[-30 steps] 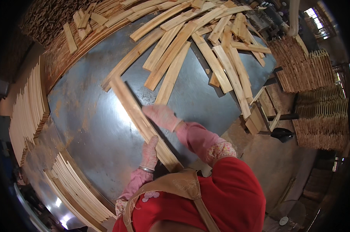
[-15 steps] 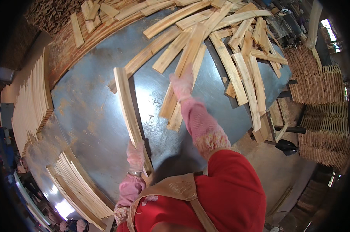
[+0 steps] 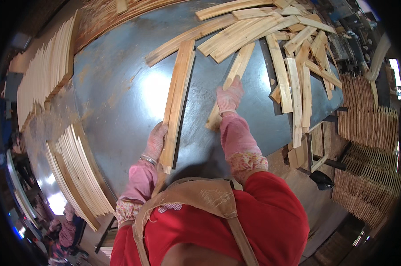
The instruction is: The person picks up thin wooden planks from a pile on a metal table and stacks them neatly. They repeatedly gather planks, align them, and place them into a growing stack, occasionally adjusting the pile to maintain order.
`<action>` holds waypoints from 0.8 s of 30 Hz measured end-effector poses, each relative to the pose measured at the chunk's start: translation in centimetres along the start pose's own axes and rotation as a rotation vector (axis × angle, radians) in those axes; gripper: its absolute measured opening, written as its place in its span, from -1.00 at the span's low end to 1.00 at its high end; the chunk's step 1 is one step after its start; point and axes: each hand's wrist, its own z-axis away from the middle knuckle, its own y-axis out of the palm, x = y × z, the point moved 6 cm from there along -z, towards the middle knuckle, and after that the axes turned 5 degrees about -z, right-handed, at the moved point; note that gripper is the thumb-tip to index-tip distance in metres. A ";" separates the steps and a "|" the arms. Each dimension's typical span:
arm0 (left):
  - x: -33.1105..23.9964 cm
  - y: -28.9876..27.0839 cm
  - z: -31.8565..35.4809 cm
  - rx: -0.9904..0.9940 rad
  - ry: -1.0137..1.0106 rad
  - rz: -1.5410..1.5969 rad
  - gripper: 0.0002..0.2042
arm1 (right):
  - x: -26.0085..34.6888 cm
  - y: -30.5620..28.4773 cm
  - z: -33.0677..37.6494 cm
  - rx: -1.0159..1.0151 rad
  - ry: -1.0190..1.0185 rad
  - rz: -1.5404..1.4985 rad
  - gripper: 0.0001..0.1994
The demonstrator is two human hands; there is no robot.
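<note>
My left hand (image 3: 156, 139), in a pink glove, is closed round the near left edge of a small stack of wooden boards (image 3: 178, 95). The stack stands away from me, with one broad face up and another board's edge showing along its right side. My right hand (image 3: 230, 94), gloved too, grips a single wooden board (image 3: 239, 66) that lies slanted on the metal table (image 3: 116, 102). Its fingers wrap over the board's middle, and its near end shows below my hand.
Loose boards (image 3: 244, 35) lie fanned and heaped at the far right. Neat stacks of slats stand at the far left (image 3: 45, 71) and near left (image 3: 78, 173). Bundled slats (image 3: 368, 115) are piled beyond the right edge. Another person (image 3: 65, 232) is at lower left.
The boards in my left hand now show a broad face instead of a narrow edge. One board has gone from under my right hand, which now grips the board left there.
</note>
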 end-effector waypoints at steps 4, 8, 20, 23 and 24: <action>0.0 -1.7 4.0 0.098 -0.193 0.198 -0.48 | -1.2 3.8 10.2 0.314 0.095 -0.596 -0.09; 3.2 -4.7 7.0 -0.059 -0.140 0.118 -0.37 | 4.9 5.1 25.6 0.717 -0.002 -0.820 -0.19; 6.7 -22.2 25.6 -0.734 -0.070 -0.902 -0.12 | 6.7 10.1 35.4 1.163 -0.490 -0.225 -0.34; 10.7 -25.6 27.1 -0.994 -0.107 -1.085 -0.13 | 7.4 11.1 37.8 1.242 -0.535 -0.112 -0.34; 12.1 -25.9 26.7 -0.983 -0.128 -1.135 -0.14 | 8.1 11.6 38.5 1.241 -0.560 -0.076 -0.34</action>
